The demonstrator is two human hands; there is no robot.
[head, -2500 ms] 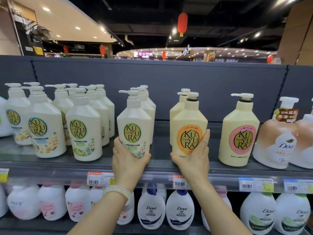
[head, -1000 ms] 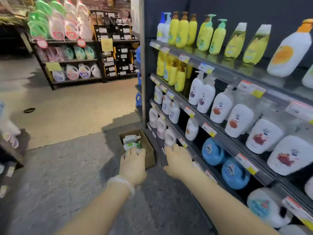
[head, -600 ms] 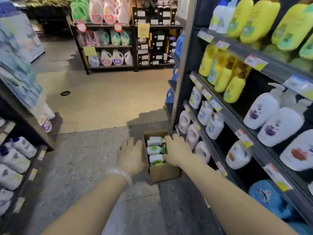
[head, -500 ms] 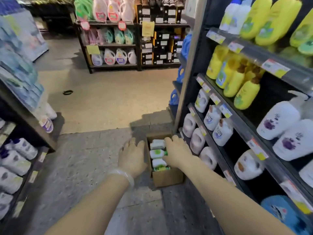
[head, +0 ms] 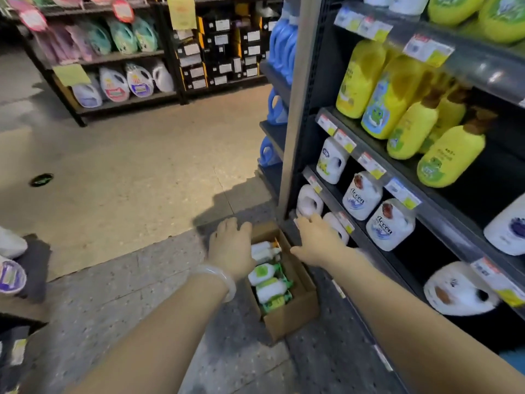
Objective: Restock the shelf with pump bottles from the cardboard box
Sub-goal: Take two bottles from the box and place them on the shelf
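An open cardboard box sits on the grey floor against the foot of the dark shelf unit. Several cream pump bottles with green labels lie inside it. My left hand hovers over the box's far left corner, fingers spread, holding nothing. My right hand is stretched out over the box's right side, close to the lowest shelf edge, fingers apart and empty. A pale bangle circles my left wrist.
The shelf unit on the right carries yellow bottles, white jugs and price tags. Blue jugs stand at its far end. Another rack of detergent crosses the aisle behind. A low display juts in at left.
I have turned from the upper shelf and its Kuyura bottles down toward the floor. Both hands let go and moved down toward the box, which has come closer in view.
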